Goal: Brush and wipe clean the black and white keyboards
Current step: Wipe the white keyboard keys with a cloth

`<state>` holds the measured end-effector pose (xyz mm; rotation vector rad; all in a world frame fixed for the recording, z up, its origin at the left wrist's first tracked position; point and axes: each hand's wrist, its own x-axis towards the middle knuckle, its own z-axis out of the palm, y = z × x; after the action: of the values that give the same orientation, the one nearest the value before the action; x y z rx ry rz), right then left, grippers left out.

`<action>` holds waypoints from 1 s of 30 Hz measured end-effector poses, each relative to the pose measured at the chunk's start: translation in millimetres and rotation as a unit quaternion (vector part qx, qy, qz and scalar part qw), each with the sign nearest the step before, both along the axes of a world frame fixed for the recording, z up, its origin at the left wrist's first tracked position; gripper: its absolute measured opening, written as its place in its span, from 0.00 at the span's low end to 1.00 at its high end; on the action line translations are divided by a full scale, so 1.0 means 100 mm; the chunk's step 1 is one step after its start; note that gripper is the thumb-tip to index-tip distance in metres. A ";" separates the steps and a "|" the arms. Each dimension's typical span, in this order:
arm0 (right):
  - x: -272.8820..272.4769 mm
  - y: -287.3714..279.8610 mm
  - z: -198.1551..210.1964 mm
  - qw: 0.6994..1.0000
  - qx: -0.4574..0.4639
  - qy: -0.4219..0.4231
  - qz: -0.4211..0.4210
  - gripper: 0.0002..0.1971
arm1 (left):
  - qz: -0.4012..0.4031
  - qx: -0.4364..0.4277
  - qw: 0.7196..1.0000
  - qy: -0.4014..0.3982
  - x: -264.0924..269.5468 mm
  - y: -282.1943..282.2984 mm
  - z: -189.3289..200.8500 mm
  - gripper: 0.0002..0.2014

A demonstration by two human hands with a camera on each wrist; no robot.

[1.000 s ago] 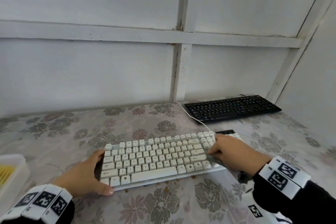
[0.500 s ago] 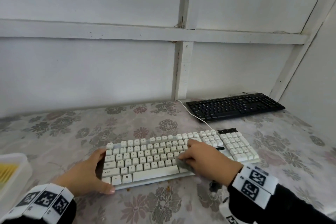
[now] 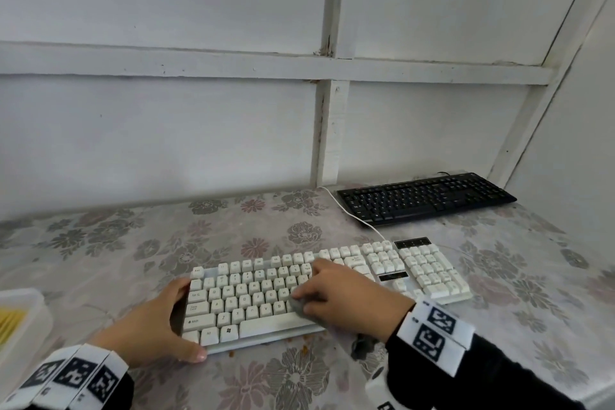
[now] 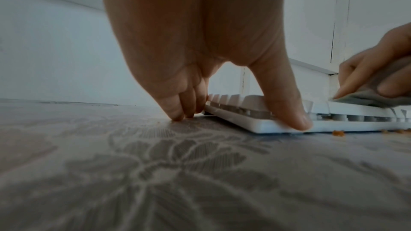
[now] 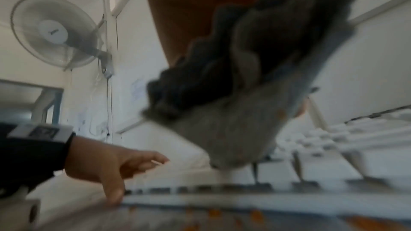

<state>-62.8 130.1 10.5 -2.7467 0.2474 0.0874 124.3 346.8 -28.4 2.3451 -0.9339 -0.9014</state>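
Note:
The white keyboard (image 3: pixel 253 296) lies near the table's front edge; its left end (image 4: pixel 233 113) shows in the left wrist view. My left hand (image 3: pixel 156 326) holds that left end, thumb (image 4: pixel 289 111) on the front corner and fingers (image 4: pixel 184 106) along the side. My right hand (image 3: pixel 342 296) grips a grey cloth (image 3: pixel 298 306) (image 5: pixel 240 111) (image 4: pixel 367 94) and presses it on the middle keys. The black keyboard (image 3: pixel 426 201) rests at the back right by the wall, untouched.
Orange crumbs (image 3: pixel 299 341) (image 4: pixel 338 133) lie on the flowered tablecloth (image 3: pixel 100 243) just before the white keyboard. A white box with yellow contents (image 3: pixel 16 319) sits at the left edge. The white cable (image 3: pixel 352 216) runs back to the wall. A fan (image 5: pixel 57 31) hangs on the wall.
My right hand has slid the cloth leftward across the white keyboard, from its right end to the middle keys. The left hand has stayed on the left end.

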 end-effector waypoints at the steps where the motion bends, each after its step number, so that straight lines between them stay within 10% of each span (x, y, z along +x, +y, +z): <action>1: 0.00 -0.01 -0.05 1.000 -0.001 0.001 0.004 0.10 | -0.002 -0.002 1.000 0.003 0.00 0.00 0.00 0.70; 14: -0.70 -0.92 0.11 0.982 -0.104 0.049 -0.153 0.10 | -0.012 0.000 1.000 -0.007 0.03 0.00 -0.05 0.72; 30: -0.75 -1.10 0.21 0.966 -0.177 0.128 -0.141 0.09 | -0.007 -0.004 1.000 0.000 0.07 -0.01 -0.13 0.71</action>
<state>-138.1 19.7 31.0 -3.0114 0.7924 0.3538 131.7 346.2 -41.2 2.3340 -0.9542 -0.9013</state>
